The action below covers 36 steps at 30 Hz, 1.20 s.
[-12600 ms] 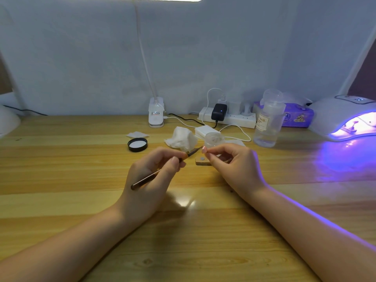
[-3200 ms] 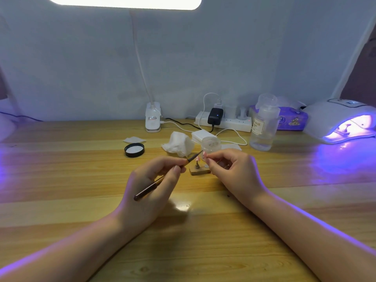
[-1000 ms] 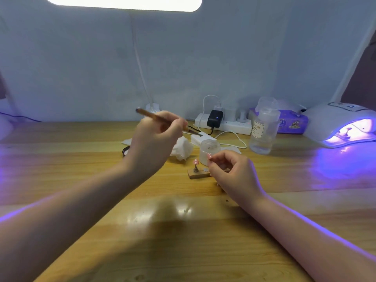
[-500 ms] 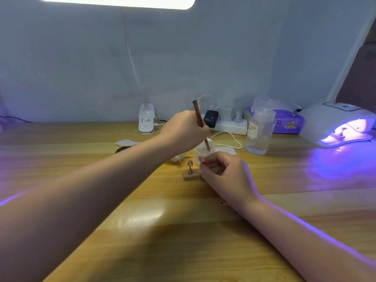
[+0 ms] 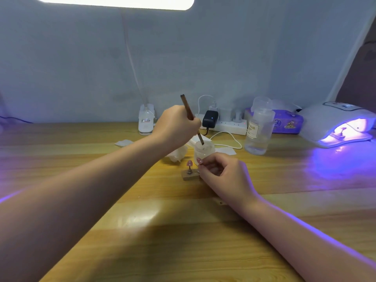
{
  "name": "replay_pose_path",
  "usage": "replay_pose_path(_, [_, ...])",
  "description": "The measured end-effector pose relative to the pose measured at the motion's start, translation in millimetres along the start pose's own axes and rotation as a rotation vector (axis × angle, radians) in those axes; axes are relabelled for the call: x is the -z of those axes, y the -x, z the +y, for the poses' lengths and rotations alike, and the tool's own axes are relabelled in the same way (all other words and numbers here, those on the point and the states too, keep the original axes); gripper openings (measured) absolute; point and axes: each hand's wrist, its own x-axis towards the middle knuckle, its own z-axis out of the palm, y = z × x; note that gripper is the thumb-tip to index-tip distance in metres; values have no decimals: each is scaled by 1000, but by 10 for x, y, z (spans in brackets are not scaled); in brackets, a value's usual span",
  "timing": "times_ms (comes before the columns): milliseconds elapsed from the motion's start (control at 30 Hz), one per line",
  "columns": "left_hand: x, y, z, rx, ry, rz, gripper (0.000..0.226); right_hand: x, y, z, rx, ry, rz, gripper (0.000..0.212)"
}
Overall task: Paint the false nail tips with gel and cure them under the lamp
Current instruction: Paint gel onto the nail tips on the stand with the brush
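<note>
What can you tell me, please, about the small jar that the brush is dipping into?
The small jar is a short, round pot of cloudy, translucent material, plastic or glass by its look. It stands upright and open on the wooden table, just behind the wooden nail stand. The brush, held by the left hand, slants down into its mouth. The right hand lies in front of it; whether its fingers touch the jar cannot be told. Its contents look pale.

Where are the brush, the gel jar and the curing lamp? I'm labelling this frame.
brush (image 5: 187,107), head view, on the brown handle above the left hand.
gel jar (image 5: 204,151), head view, on its clear wall.
curing lamp (image 5: 325,117), head view, on its white dome.
</note>
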Motion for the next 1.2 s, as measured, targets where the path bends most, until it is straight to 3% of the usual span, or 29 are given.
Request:
replay_pose_path(167, [40,6,-47,-6,31,124,29,-11,-2,5,7,10,5,9])
replay_pose_path(367, [-10,23,-44,-4,47,56,26,0,-3,11,16,25,4,8])
replay_pose_path(500, [57,33,-79,-32,22,189,29,4,-7,18,7,32,8,7])
replay_pose_path(700, [197,290,-175,-110,438,270,13,23,-3,-1,-13,50,-3,2])
replay_pose_path(867, [258,793,-301,-207,617,226,17,24,12,-30,7,63,0,2])
replay_pose_path(1000, [219,1131,-374,-196,566,183,9,28,16,-33,20,65,0,1])
replay_pose_path(1200, [182,1362,-448,-201,459,91,16,39,16,-14,49,75,-6,2])
